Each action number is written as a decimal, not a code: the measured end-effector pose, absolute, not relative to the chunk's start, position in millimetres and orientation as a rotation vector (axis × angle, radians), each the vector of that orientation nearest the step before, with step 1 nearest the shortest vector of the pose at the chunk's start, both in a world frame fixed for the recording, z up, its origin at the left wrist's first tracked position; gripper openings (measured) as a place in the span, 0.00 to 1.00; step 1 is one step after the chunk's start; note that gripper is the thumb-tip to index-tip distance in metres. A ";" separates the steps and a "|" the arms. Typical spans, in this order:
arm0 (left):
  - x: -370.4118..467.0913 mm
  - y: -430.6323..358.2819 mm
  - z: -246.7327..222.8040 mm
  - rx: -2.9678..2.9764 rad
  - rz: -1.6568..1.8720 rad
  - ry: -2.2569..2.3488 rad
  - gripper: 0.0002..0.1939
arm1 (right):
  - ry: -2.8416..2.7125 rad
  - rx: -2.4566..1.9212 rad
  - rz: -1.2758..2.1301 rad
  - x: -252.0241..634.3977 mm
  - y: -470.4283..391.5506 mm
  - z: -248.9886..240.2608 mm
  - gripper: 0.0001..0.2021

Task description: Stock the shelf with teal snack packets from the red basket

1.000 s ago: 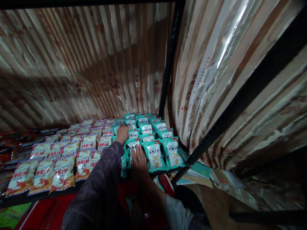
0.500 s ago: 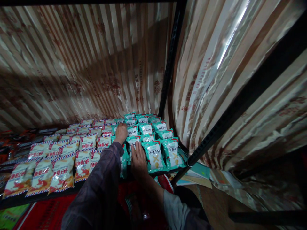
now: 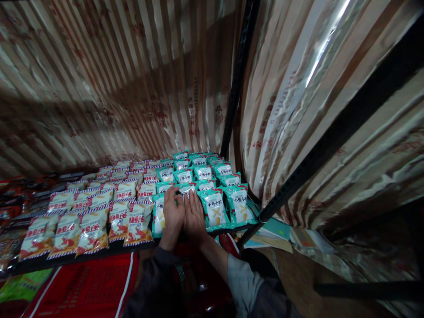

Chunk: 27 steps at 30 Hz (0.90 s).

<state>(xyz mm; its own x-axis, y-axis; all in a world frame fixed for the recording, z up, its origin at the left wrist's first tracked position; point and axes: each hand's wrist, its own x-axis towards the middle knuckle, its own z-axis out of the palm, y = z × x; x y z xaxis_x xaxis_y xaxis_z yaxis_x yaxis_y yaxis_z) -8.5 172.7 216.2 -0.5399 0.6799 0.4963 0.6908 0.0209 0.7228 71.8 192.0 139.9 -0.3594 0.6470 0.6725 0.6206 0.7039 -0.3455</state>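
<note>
Rows of teal snack packets (image 3: 215, 210) stand at the right end of a dark shelf (image 3: 109, 249). My left hand (image 3: 174, 214) and my right hand (image 3: 194, 214) are side by side at the front row, touching a teal packet (image 3: 188, 191) that they mostly cover. My right hand lies on it with its fingers stretched out. The fingers of my left hand bend over the packet's left side, and whether they grip it is hidden. Left of my left hand a front teal packet (image 3: 159, 216) stands partly covered.
White packets with striped edges (image 3: 92, 229) fill the shelf's middle, and dark orange packets (image 3: 13, 243) its left end. Black posts (image 3: 233, 88) rise at the back and right (image 3: 298, 168). Striped sheeting (image 3: 149, 88) hangs behind. Below lie a red package (image 3: 89, 282) and papers (image 3: 273, 234).
My left hand has come back from the rear rows to the front, beside my right hand. My right hand stays at the same packet. The view has shifted slightly.
</note>
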 end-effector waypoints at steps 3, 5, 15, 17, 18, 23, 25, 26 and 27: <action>15.4 140.8 190.2 -1.450 -1.772 -2.324 0.18 | -2.114 -0.912 0.069 75.8 191.9 139.7 0.29; 26.9 128.1 176.1 -1.459 -1.839 -2.438 0.20 | -2.146 -0.874 0.082 78.2 193.4 138.7 0.30; 43.8 121.9 156.0 -1.459 -1.895 -2.603 0.27 | -2.199 -0.781 0.135 85.0 200.3 137.4 0.33; 45.2 122.4 154.6 -1.462 -1.907 -2.598 0.28 | -2.205 -0.790 0.127 85.3 201.2 136.3 0.33; 45.8 122.5 153.6 -1.458 -1.913 -2.591 0.28 | -2.212 -0.796 0.122 85.4 201.5 135.8 0.33; 46.2 120.8 149.8 -1.416 -1.937 -2.541 0.28 | -2.250 -0.815 0.136 87.8 198.2 138.0 0.34; 46.3 119.5 149.1 -1.420 -1.929 -2.553 0.29 | -2.255 -0.799 0.159 89.8 195.0 139.7 0.35; 46.8 118.7 148.8 -1.422 -1.924 -2.553 0.30 | -2.255 -0.791 0.172 90.9 193.5 140.3 0.35; 47.4 117.9 148.5 -1.422 -1.921 -2.548 0.30 | -2.254 -0.785 0.186 91.9 192.2 140.6 0.35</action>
